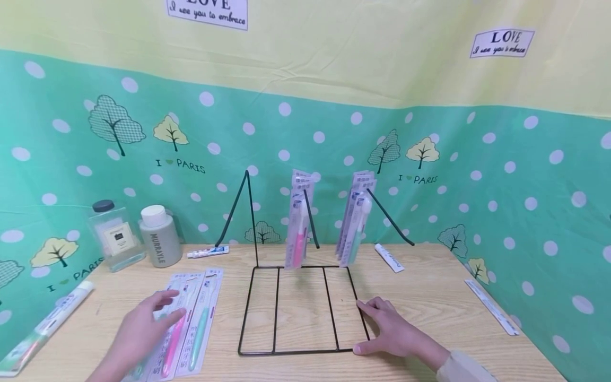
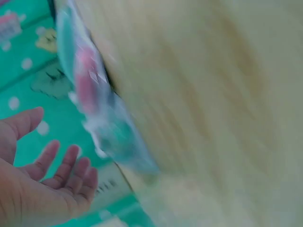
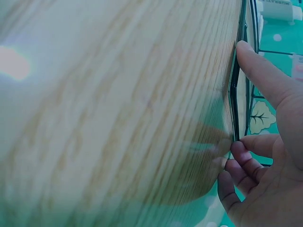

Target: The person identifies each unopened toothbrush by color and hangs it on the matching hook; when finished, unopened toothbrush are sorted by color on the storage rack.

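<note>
A black wire display rack (image 1: pixel 276 313) stands mid-table with three slanting prongs. Pink-handled packaged toothbrushes (image 1: pixel 299 233) hang on its middle prong, and green-handled packaged toothbrushes (image 1: pixel 355 236) on the right one. No pack hangs on the left prong. My right hand (image 1: pixel 393 331) holds the base's front right corner, thumb on the front wire and fingertips along the side wire. My left hand (image 1: pixel 143 329), fingers loosely bent and holding nothing, is over flat toothbrush packs at front left. Among these are a pink toothbrush (image 1: pixel 174 342) and a green toothbrush (image 1: pixel 199 337). The left wrist view is blurred.
A clear bottle (image 1: pixel 116 239) and a grey bottle (image 1: pixel 160 239) stand at the back left. Small toothpaste tubes (image 1: pixel 208 252) (image 1: pixel 389 258) lie behind the rack. A larger tube (image 1: pixel 47 326) lies at the left edge, a slim white pack (image 1: pixel 491 307) at the right. Patterned cloth surrounds the table.
</note>
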Motion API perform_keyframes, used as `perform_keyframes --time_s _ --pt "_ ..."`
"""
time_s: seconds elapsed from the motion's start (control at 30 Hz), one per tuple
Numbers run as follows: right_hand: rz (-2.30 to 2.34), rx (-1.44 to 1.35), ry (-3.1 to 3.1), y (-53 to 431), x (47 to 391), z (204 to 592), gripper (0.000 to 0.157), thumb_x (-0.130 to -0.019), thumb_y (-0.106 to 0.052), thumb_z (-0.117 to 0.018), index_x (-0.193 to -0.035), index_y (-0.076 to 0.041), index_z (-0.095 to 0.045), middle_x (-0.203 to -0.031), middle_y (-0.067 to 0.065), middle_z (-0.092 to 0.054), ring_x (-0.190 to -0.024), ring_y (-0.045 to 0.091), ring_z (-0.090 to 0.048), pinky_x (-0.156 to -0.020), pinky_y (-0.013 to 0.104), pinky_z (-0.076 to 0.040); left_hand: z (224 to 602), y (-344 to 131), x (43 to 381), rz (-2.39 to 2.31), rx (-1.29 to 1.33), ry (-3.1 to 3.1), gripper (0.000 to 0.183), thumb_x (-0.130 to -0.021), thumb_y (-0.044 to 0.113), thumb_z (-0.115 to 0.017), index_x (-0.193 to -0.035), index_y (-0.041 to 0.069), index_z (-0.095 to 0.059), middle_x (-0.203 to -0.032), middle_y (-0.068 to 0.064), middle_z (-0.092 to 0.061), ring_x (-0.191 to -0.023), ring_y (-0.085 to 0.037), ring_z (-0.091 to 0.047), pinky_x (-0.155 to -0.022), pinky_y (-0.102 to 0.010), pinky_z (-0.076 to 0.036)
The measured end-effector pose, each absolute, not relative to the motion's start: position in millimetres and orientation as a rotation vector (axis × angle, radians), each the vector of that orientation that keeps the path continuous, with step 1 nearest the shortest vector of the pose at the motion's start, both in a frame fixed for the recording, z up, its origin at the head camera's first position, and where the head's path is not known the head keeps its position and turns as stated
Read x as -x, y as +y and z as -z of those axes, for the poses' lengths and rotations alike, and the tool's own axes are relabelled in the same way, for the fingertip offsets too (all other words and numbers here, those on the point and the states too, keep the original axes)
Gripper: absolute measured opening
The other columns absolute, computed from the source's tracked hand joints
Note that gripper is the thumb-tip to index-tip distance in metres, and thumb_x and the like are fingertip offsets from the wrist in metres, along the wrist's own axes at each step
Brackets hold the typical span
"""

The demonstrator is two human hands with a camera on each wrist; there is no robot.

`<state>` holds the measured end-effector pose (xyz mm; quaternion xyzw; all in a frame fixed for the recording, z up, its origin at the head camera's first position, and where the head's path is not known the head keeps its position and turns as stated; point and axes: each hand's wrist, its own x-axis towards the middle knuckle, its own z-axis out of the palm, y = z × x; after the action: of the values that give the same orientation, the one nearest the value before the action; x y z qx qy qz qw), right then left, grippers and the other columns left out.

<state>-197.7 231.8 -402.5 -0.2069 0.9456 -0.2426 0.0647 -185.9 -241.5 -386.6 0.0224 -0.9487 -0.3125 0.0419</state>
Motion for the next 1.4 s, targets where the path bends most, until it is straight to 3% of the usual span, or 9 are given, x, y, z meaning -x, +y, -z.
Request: perform_keyframes --time_s 0.23,0.5,0.67,0.8,1.03,1.4 --pt "0.727 0.618 2.858 231.1 197.7 402.1 0.096 -0.067 -0.057 -0.069 -0.137 0.000 -0.036 -0.117 0.006 -0.042 -0.108 0.025 -0.038 -0.089 0.050 -0.038 403.0 -278.3 192.0 0.958 -0.258 -3.094 0.096 -0.079 0.064 -0.051 -0.131 -0.013 -0.029 -0.121 -0.039 -0.040 -0.107 -0.053 -0.040 -0.078 -0.057 -0.042" --pt "0.733 0.602 2.841 230.4 197.9 401.3 0.096 -0.067 -0.057 -0.069 -0.138 0.000 -0.036 -0.118 0.006 -0.042 -0.108 0.025 -0.037 -0.090 0.051 -0.038 411.3 -282.8 202.4 0.928 -0.264 -3.203 0.107 -0.069 0.067 -0.059 -0.129 -0.017 -0.028 -0.112 -0.039 -0.045 -0.098 -0.048 -0.049 -0.071 -0.050 -0.047" --pt "0.747 0.591 2.828 229.7 197.9 401.3 0.096 -0.067 -0.056 -0.070 -0.138 0.000 -0.035 -0.118 0.006 -0.041 -0.108 0.025 -0.037 -0.090 0.051 -0.037 410.0 -282.7 205.4 0.879 -0.267 -3.240 0.105 -0.071 0.062 -0.061 -0.126 -0.021 -0.028 -0.107 -0.039 -0.048 -0.093 -0.045 -0.053 -0.073 -0.051 -0.047" --pt "0.754 0.587 2.823 229.4 197.9 401.6 0.096 -0.067 -0.057 -0.070 -0.138 -0.001 -0.035 -0.118 0.005 -0.041 -0.109 0.025 -0.037 -0.091 0.051 -0.037 406.6 -282.6 207.8 0.817 -0.242 -3.249 0.092 -0.078 0.050 -0.062 -0.124 -0.023 -0.030 -0.104 -0.037 -0.050 -0.090 -0.044 -0.054 -0.074 -0.052 -0.046" --pt "0.756 0.583 2.817 228.7 198.8 401.7 0.096 -0.067 -0.056 -0.070 -0.138 -0.001 -0.035 -0.118 0.006 -0.041 -0.110 0.026 -0.037 -0.091 0.052 -0.037 400.5 -282.3 208.7 0.812 -0.253 -3.245 0.078 -0.077 0.034 -0.067 -0.119 -0.023 -0.034 -0.093 -0.027 -0.056 -0.077 -0.027 -0.057 -0.070 -0.047 -0.047" --pt "0.759 0.581 2.811 228.9 199.4 401.3 0.096 -0.068 -0.056 -0.070 -0.138 -0.001 -0.035 -0.118 0.005 -0.041 -0.108 0.025 -0.037 -0.089 0.051 -0.038 400.6 -287.7 210.9 0.990 -0.325 -3.232 0.080 -0.075 0.034 -0.070 -0.119 -0.022 -0.035 -0.092 -0.022 -0.057 -0.079 -0.027 -0.056 -0.069 -0.044 -0.048"
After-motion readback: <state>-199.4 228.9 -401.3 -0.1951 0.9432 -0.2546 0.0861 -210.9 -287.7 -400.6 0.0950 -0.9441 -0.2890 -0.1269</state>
